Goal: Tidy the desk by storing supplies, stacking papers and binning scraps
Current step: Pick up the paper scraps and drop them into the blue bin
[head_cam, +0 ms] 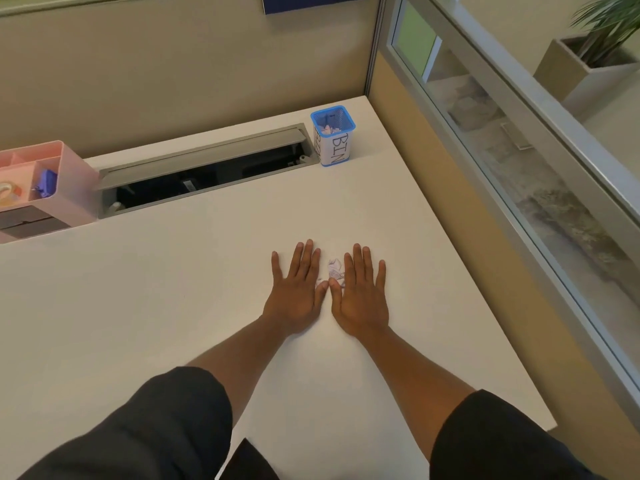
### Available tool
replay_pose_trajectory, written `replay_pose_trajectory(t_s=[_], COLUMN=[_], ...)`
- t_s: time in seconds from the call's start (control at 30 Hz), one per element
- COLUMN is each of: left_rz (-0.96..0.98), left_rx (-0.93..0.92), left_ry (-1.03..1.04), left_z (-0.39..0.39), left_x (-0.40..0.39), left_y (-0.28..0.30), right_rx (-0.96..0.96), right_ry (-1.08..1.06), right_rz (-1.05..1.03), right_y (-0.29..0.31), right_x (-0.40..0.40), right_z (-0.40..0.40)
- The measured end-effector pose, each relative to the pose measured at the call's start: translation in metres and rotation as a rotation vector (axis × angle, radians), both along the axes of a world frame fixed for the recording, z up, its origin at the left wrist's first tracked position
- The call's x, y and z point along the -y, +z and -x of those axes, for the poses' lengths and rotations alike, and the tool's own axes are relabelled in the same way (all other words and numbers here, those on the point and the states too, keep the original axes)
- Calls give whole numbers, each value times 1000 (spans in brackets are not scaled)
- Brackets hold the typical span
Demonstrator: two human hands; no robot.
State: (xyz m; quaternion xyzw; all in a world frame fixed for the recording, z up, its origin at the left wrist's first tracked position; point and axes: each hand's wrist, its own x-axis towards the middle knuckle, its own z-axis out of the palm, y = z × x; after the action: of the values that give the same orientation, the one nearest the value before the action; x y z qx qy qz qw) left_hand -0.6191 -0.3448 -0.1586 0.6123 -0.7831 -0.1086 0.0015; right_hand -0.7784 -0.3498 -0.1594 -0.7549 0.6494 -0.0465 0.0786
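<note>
Both hands lie flat, palms down, on the white desk (pixel 173 306). My left hand (pixel 294 289) and my right hand (pixel 362 296) sit side by side with straight fingers and thumbs almost touching. A small heap of crumpled paper scraps (pixel 335 268) lies between the two index fingers, against my right hand. At the back of the desk stands a blue mesh cup labelled BIN (pixel 333 135), with paper scraps inside it.
A pink desk organiser (pixel 69 174) at the far left holds a tape roll (pixel 8 194) and a blue clip (pixel 46 183). An open grey cable tray (pixel 207 168) runs along the desk's back. A glass partition (pixel 519 168) borders the right side.
</note>
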Motion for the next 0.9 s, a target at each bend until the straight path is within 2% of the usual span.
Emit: replay_pose_trajectory(t_s=[0.23,0.33,0.43,0.53,0.6,0.7,0.9], left_rz=[-24,-24,-18,-13,-22,-29,-14], left_rx=[-58,-173,-318,-296,-261,-233,-207], left_ry=[37,52,133,194,215,226,223], left_z=[-3,-7,-17,-29,-35,-39,-38], left_x=[18,18,13,1,-7,-16,-30], left_y=[-2,0,2,1,0,2,4], right_rx=[-8,187,427,551,572,515,514], right_ry=[39,66,-25,-188,-228,-152,-156], right_rz=[-81,-104,-52,-138,-271,-371,-381], right_y=[6,11,23,34,39,38,38], right_x=[22,28,31,30,28,24,20], right_z=[-1,8,19,28,32,33,15])
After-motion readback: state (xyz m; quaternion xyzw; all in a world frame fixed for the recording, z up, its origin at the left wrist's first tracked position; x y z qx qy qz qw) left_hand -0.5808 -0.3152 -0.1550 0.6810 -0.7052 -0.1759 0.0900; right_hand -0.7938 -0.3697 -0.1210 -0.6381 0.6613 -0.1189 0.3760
